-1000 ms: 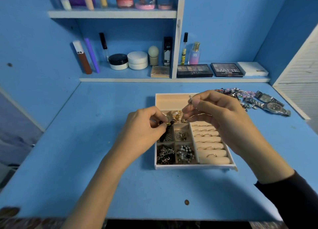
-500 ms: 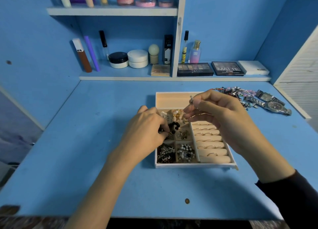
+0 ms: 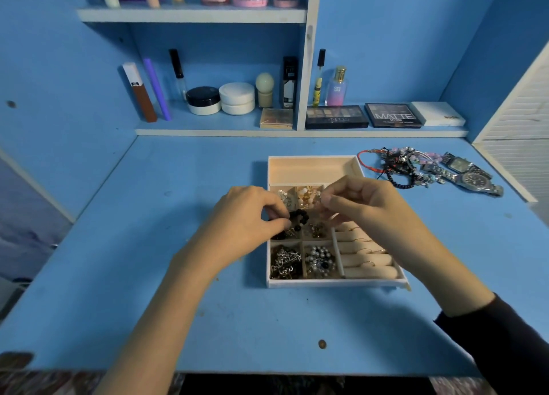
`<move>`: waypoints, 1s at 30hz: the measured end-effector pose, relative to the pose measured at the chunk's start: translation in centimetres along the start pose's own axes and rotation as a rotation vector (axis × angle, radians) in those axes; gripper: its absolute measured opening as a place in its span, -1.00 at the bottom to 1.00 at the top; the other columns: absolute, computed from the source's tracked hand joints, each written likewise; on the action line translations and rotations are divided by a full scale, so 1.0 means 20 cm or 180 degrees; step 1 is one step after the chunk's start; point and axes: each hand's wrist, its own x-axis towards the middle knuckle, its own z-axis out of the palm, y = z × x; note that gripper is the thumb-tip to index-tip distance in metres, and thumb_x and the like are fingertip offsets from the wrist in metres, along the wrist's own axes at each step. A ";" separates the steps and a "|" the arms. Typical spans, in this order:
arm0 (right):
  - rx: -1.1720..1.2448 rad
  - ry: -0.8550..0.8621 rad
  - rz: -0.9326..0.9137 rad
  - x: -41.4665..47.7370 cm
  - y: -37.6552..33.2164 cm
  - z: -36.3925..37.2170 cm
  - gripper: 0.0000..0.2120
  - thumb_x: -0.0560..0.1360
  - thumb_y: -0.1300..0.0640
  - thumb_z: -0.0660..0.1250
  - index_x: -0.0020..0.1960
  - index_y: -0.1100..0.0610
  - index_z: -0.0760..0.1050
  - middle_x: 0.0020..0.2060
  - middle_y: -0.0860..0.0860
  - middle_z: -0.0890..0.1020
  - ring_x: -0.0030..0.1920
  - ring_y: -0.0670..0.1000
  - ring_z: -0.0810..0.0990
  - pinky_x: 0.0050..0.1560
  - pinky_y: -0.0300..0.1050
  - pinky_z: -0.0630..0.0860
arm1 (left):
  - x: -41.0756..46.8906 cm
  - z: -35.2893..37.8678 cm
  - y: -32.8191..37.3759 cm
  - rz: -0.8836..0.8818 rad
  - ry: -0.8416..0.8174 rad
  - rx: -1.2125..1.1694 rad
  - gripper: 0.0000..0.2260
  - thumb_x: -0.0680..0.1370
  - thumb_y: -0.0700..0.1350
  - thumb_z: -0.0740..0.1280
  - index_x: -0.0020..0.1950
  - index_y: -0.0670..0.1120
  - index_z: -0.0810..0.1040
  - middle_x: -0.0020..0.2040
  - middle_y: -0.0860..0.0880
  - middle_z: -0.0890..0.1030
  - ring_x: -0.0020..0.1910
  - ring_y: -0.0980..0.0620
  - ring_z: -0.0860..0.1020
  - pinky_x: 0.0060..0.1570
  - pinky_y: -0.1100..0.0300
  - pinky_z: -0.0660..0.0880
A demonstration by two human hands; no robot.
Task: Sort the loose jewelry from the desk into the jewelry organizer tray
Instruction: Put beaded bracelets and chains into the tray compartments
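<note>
My left hand is pinching a black bead piece between thumb and fingers, over the middle box on the left side of the tray. A second ago this piece was hanging long from my fingers. Now it is bunching into a small ball and going down to the box, so I think I am just putting it in. My right hand is staying over the middle of the tray, fingers curled and tips pressed together; what they are pinching I cannot tell. The task is not finishing yet: a heap of bracelets and two watches are waiting near the back right corner of the desk.
</note>
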 end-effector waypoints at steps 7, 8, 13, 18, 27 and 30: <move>-0.1651 0.0238 -0.0728 -0.01 0.06 0.01 -0.94 0.42 0.21 0.40 -0.20 0.09 0.61 -0.31 -0.03 0.61 -0.33 -0.22 0.49 -0.27 -0.47 0.34 | -0.04 -0.07 -0.04 -0.0093 -0.0256 -0.0256 -0.89 0.38 0.01 0.46 -0.12 0.18 0.60 -0.15 0.17 0.58 -0.21 0.23 0.49 -0.26 0.47 0.33; -0.1858 0.0269 -0.0836 0.00 0.07 0.00 -0.96 0.41 0.22 0.41 -0.19 0.11 0.62 -0.30 0.00 0.60 -0.32 -0.17 0.48 -0.26 -0.47 0.33 | -0.04 -0.07 -0.04 -0.0103 -0.0307 -0.0272 -0.87 0.38 0.00 0.46 -0.11 0.18 0.61 -0.15 0.16 0.59 -0.20 0.23 0.50 -0.24 0.43 0.38; -0.2409 0.0279 -0.1224 0.01 0.11 0.01 -0.94 0.35 0.27 0.46 -0.18 0.16 0.66 -0.33 0.06 0.53 -0.23 0.08 0.49 -0.19 -0.05 0.49 | -0.04 -0.07 -0.03 -0.0093 -0.0256 -0.0375 -0.81 0.39 -0.13 0.47 -0.08 0.13 0.63 -0.23 0.16 0.58 -0.31 0.33 0.51 -0.24 0.49 0.41; -0.2470 0.0173 -0.1238 0.01 0.08 0.03 -0.86 0.38 0.21 0.44 -0.06 0.08 0.66 -0.32 -0.03 0.45 -0.19 0.03 0.43 -0.17 -0.03 0.44 | -0.03 -0.04 0.00 -0.0021 -0.0184 -0.0467 -0.83 0.41 -0.20 0.45 -0.06 0.03 0.63 -0.30 0.23 0.52 -0.42 0.44 0.44 -0.31 0.58 0.32; -0.2406 0.0219 -0.1154 0.03 0.08 0.11 -0.92 0.39 0.16 0.43 -0.12 0.09 0.65 -0.29 0.01 0.51 -0.16 0.03 0.45 -0.11 -0.04 0.43 | 0.00 0.01 -0.02 0.0070 0.0029 0.0059 -0.91 0.39 -0.06 0.47 -0.14 0.09 0.63 -0.34 0.26 0.49 -0.22 0.21 0.41 -0.24 0.47 0.28; -0.2393 0.0222 -0.1300 0.03 0.08 0.13 -0.92 0.37 0.16 0.43 -0.14 0.09 0.64 -0.29 0.04 0.53 -0.16 0.09 0.48 -0.17 -0.01 0.46 | 0.00 -0.01 -0.02 0.0046 0.0009 -0.0021 -0.92 0.42 -0.07 0.44 -0.12 0.09 0.64 -0.32 0.25 0.52 -0.19 0.15 0.48 -0.22 0.47 0.31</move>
